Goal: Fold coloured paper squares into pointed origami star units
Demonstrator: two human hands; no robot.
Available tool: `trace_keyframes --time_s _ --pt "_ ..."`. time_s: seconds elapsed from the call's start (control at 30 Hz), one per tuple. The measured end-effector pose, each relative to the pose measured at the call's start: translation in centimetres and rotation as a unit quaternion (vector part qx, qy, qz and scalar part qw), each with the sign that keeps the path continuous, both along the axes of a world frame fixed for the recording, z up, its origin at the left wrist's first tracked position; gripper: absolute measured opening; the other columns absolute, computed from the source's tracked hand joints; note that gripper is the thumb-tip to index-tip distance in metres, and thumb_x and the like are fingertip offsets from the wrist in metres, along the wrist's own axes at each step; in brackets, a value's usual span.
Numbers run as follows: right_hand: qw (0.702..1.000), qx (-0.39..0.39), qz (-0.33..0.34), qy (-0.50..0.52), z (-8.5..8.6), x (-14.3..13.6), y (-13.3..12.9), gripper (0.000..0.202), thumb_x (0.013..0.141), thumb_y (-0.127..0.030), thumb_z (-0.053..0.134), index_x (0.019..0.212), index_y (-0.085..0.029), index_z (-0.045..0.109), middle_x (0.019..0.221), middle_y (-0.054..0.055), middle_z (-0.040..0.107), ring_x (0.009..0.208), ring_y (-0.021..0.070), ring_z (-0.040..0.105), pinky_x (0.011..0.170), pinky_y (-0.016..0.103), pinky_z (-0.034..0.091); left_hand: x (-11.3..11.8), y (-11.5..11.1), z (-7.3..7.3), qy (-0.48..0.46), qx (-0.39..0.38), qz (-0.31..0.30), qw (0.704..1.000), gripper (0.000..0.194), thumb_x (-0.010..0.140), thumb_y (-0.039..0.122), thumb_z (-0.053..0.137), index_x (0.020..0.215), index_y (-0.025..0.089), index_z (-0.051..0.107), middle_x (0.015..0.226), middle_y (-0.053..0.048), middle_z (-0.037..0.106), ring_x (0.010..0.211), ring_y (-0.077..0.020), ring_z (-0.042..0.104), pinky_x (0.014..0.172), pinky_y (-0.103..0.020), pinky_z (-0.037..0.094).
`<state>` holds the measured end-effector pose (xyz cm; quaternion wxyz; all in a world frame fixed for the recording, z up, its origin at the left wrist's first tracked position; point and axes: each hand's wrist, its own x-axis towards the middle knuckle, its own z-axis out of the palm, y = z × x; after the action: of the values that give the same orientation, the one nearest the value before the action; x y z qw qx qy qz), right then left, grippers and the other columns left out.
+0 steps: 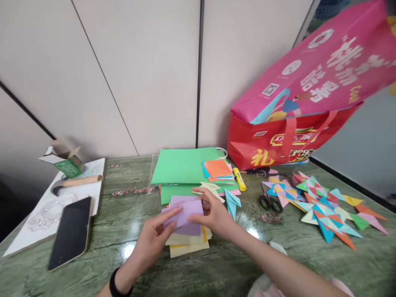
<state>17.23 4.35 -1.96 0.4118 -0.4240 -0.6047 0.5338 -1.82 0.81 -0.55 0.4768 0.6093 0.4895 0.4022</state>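
Note:
A folded piece of purple paper (188, 211) is held between my two hands. My left hand (159, 231) pinches its left edge between thumb and fingers. On the right edge, my right hand (213, 210) grips it with the thumb in front and the fingers behind. Under the held piece lies a pile of paper squares (188, 251), with purple on top and pale yellow below. Just beyond my right hand are a folded light-blue paper piece (232, 203) and pale cream folded pieces (212, 189).
Green paper sheets (182, 165) lie at the back, topped by small orange squares (218, 168). A glue stick (239, 179), scissors (270, 200) and folded paper stars (329, 214) are to the right, before a red bag (260, 144). A phone (71, 233) and a wooden-handled tool (78, 182) lie left.

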Motion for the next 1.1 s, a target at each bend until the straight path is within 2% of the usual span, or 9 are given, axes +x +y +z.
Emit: trace_keyframes --time_s 0.03,0.1,0.3,0.37,0.5,0.73,0.83,0.97,1.1 --pt "1.000 -0.020 0.003 0.014 0.0 -0.1 -0.1 0.076 0.055 -0.028 0.077 0.120 -0.020 0.038 0.095 0.005 0.058 0.069 0.0147 0.059 0.058 0.024 0.046 0.0 0.0 0.1 0.006 0.010 0.012 1.000 0.032 0.076 0.024 0.060 0.107 0.026 0.066 0.121 -0.005 0.061 0.111 -0.0261 0.055 0.094 -0.040 0.042" --pt "0.998 -0.046 0.005 0.029 0.0 -0.4 -0.4 0.083 0.050 -0.026 0.080 0.121 -0.019 0.036 0.092 0.004 0.059 0.072 0.0159 0.059 0.060 0.025 0.047 0.2 -0.1 0.4 0.028 0.028 0.019 0.999 0.032 0.076 0.024 0.059 0.108 0.025 0.066 0.119 -0.005 0.062 0.110 -0.0257 0.056 0.094 -0.040 0.042" --pt "0.989 -0.119 0.017 0.080 0.4 -0.8 -1.0 0.064 0.051 -0.026 0.078 0.108 -0.017 0.049 0.081 0.001 0.061 0.061 0.0140 0.059 0.057 0.027 0.050 0.5 -0.7 0.7 0.064 0.075 0.019 0.995 0.031 0.078 0.020 0.058 0.107 0.028 0.065 0.115 -0.002 0.065 0.106 -0.0223 0.059 0.093 -0.034 0.044" --pt "0.984 -0.136 0.031 0.107 0.6 -0.8 -1.1 0.059 0.052 -0.026 0.077 0.104 -0.017 0.051 0.076 -0.001 0.061 0.057 0.0135 0.059 0.055 0.026 0.050 0.4 -0.7 0.6 0.077 0.082 0.024 0.993 0.031 0.078 0.021 0.058 0.107 0.028 0.065 0.113 -0.002 0.066 0.102 -0.0224 0.062 0.088 -0.033 0.048" --pt "0.983 -0.130 0.031 0.128 0.6 -0.7 -1.1 0.053 0.051 -0.024 0.078 0.099 -0.017 0.055 0.072 -0.002 0.062 0.058 0.0132 0.059 0.055 0.025 0.050 0.4 -0.8 0.4 0.077 0.091 0.025 0.993 0.031 0.077 0.021 0.059 0.106 0.028 0.066 0.111 -0.002 0.067 0.098 -0.0228 0.064 0.081 -0.030 0.052" --pt "0.979 -0.125 0.052 0.150 0.7 -0.6 -0.9 0.044 0.051 -0.022 0.079 0.091 -0.016 0.061 0.071 -0.002 0.063 0.058 0.0116 0.057 0.055 0.022 0.048 0.6 -0.9 0.9 0.033 0.107 0.018 0.994 0.034 0.077 0.015 0.058 0.106 0.031 0.065 0.115 -0.001 0.065 0.105 -0.0205 0.060 0.089 -0.030 0.047" --pt "0.979 -0.135 0.055 0.144 0.8 -0.5 -0.9 0.044 0.051 -0.023 0.079 0.090 -0.015 0.060 0.066 -0.003 0.062 0.053 0.0116 0.057 0.053 0.023 0.048 0.6 -1.0 0.9 0.030 0.106 0.020 0.994 0.035 0.076 0.014 0.059 0.105 0.032 0.066 0.113 -0.001 0.066 0.103 -0.0196 0.061 0.088 -0.028 0.048" --pt "0.981 -0.132 0.053 0.129 0.8 -0.6 -1.0 0.045 0.053 -0.021 0.077 0.093 -0.015 0.056 0.064 -0.003 0.060 0.051 0.0112 0.056 0.051 0.024 0.049 0.6 -1.0 0.6 0.011 0.083 0.021 0.996 0.035 0.072 0.015 0.063 0.103 0.032 0.067 0.108 -0.001 0.069 0.094 -0.0197 0.066 0.079 -0.026 0.053" --pt "0.986 -0.108 0.050 0.117 0.9 -1.0 -1.4 0.044 0.057 -0.019 0.073 0.096 -0.015 0.054 0.072 -0.002 0.059 0.052 0.0100 0.055 0.049 0.023 0.048 0.8 -0.9 0.2 -0.019 0.037 0.059 0.997 0.035 0.065 0.017 0.071 0.097 0.030 0.070 0.102 -0.002 0.072 0.085 -0.0214 0.068 0.069 -0.026 0.056"
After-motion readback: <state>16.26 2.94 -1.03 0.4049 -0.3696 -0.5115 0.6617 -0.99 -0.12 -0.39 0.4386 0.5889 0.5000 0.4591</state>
